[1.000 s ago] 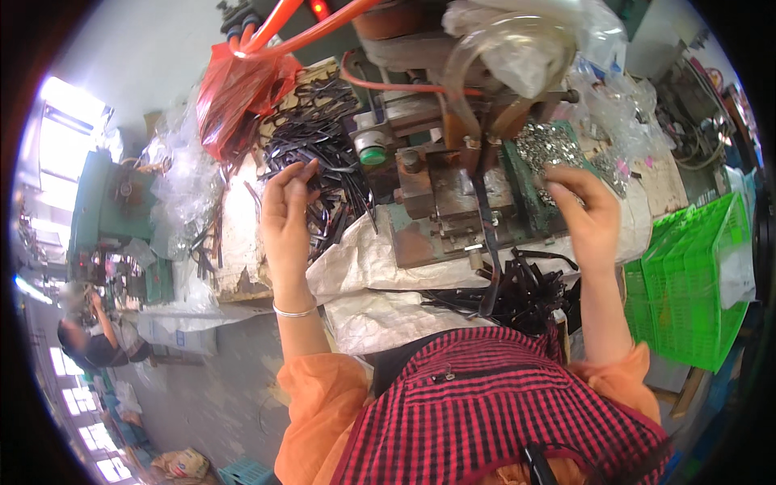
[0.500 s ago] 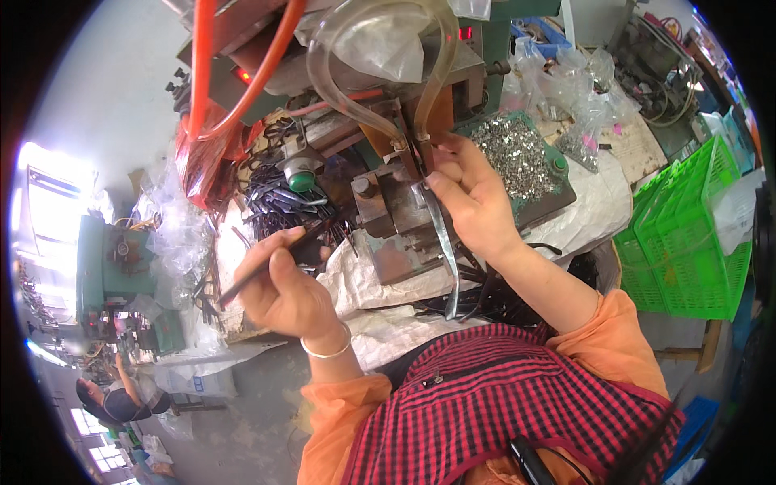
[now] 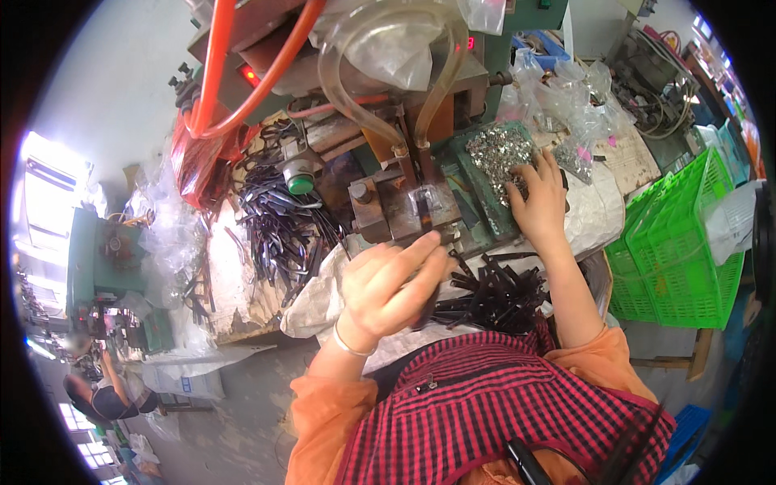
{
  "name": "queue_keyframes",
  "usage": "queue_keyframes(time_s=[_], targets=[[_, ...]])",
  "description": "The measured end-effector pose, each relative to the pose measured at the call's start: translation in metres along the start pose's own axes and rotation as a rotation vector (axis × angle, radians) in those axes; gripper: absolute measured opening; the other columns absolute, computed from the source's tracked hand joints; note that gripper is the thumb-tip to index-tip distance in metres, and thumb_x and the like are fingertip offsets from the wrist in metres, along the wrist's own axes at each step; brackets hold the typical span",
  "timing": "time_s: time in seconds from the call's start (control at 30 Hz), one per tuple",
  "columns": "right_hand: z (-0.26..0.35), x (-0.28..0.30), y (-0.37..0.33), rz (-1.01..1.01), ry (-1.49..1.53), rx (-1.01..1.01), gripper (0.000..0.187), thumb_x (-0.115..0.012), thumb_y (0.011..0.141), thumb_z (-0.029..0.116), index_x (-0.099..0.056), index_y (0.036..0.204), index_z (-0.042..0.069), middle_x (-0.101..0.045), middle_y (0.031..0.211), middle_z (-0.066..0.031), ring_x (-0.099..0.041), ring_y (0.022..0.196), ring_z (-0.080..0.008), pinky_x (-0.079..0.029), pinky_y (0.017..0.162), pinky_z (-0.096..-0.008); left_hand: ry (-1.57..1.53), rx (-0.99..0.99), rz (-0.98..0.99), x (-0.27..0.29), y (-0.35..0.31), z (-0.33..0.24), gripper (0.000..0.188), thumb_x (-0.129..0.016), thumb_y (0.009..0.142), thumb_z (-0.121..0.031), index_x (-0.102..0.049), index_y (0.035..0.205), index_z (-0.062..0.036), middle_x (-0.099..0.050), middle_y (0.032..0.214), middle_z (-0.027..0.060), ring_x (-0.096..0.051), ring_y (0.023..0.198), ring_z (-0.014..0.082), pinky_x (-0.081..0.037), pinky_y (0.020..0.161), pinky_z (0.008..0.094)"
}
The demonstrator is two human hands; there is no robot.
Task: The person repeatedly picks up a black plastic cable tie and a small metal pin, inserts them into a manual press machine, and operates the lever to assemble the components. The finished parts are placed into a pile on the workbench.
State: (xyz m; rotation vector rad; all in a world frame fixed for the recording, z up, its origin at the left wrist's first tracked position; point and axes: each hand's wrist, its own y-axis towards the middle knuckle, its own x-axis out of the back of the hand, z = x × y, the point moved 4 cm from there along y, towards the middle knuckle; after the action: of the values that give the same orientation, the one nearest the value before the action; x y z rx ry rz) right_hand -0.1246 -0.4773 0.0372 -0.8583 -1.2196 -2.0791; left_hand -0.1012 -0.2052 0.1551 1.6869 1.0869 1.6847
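Observation:
My left hand (image 3: 398, 283) is closed around a dark narrow strip (image 3: 426, 217). The strip's far end lies at the metal fixture (image 3: 386, 212) of the bench machine, below two metal prongs fed by clear looped tubes (image 3: 333, 81). My right hand (image 3: 540, 198) reaches over the tray of small shiny metal pieces (image 3: 495, 153). Its fingers are apart and bent down at the pile's right side, with the fingertips partly hidden. Just right of my left hand is a heap of dark strips (image 3: 499, 293). A larger heap of glossy strips (image 3: 283, 218) lies left of the fixture.
A green button (image 3: 301, 183) stands left of the fixture. Orange hoses (image 3: 263, 105) hang at the upper left. Plastic bags (image 3: 558, 97) lie behind the tray, and a green crate (image 3: 675, 250) stands at the right. Another person (image 3: 101, 396) is far left.
My left hand has moved right to the fixture with a dark strip. My right hand has left the prongs for the metal pieces. The shiny strip at the fixture is gone from there.

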Motion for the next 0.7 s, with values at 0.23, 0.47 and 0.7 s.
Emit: queue_keyframes(time_s=[0.23, 0.47, 0.7], targets=[[-0.008, 0.002, 0.026, 0.070, 0.363, -0.194, 0.012, -0.075, 0.083, 0.013, -0.075, 0.091, 0.004, -0.072, 0.114, -0.0171, -0.065, 0.111, -0.0354, -0.050, 0.096, -0.0423, 0.047, -0.096, -0.045, -0.021, -0.019, 0.011, 0.029, -0.088, 0.074, -0.011, -0.072, 0.097, -0.0096, -0.076, 0.100, 0.0064, -0.061, 0.055, 0.0117, -0.046, 0.047, 0.0260], [-0.016, -0.013, 0.023, -0.058, 0.421, -0.132, 0.018, -0.063, 0.099, 0.013, -0.074, 0.109, 0.002, -0.075, 0.104, -0.0160, -0.071, 0.096, -0.0292, -0.053, 0.088, -0.0359, -0.030, 0.032, -0.074, -0.017, -0.021, 0.007, 0.034, -0.082, 0.072, -0.008, -0.073, 0.105, -0.0083, -0.075, 0.112, 0.0071, -0.062, 0.059, 0.0134, -0.048, 0.052, 0.0282], [-0.023, -0.006, 0.003, -0.041, 0.613, -0.228, 0.018, -0.065, 0.099, 0.010, -0.072, 0.112, 0.000, -0.073, 0.104, -0.0063, -0.066, 0.097, -0.0136, -0.051, 0.089, -0.0283, 0.671, 0.444, -0.088, 0.080, -0.083, -0.008, 0.022, -0.080, 0.080, 0.003, -0.080, 0.098, -0.0104, -0.077, 0.094, 0.0050, -0.067, 0.076, 0.0186, -0.054, 0.068, 0.0303]])
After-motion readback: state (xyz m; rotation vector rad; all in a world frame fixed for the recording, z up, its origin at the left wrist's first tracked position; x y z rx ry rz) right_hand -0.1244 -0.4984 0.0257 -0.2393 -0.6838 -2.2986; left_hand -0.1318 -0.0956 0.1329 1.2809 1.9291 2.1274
